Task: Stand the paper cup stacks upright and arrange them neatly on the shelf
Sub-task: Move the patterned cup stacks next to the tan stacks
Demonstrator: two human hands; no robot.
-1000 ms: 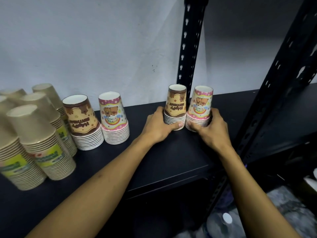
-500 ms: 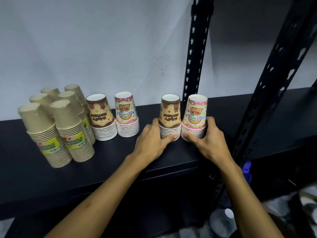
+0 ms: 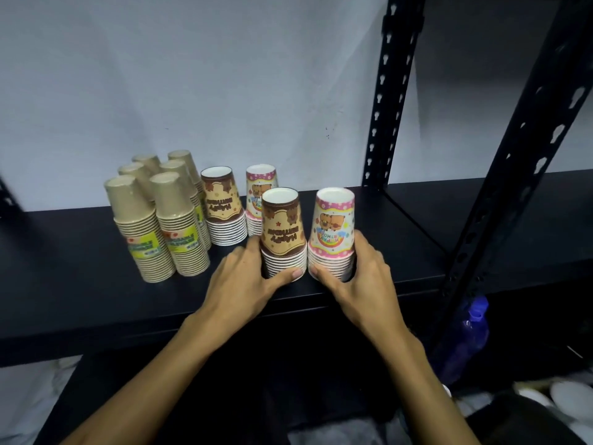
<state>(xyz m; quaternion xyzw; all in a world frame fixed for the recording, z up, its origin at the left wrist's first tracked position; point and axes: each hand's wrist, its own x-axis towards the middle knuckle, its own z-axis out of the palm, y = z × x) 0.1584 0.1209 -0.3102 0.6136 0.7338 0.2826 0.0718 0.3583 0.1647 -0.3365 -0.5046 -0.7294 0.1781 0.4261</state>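
stacks (image 3: 307, 232) pulled toward shelf (image 3: 80, 284) front edge | hands (image 3: 362, 277) gripping

Brown birthday stack (image 3: 283, 231): now sits nearer the shelf's front edge (image 3: 224, 313) than one second ago, when it stood further back near the rear upright (image 3: 390, 91).
Pink birthday stack (image 3: 333, 231): moved forward together with the brown one; the two remain side by side.
Overlap: the brown birthday stack now partly covers the rear pink stack (image 3: 260, 191), which was well apart from it before.
Left hand (image 3: 247, 277): has drawn back toward the person along with the brown stack.
Right hand (image 3: 362, 277): has drawn back likewise with the pink stack.
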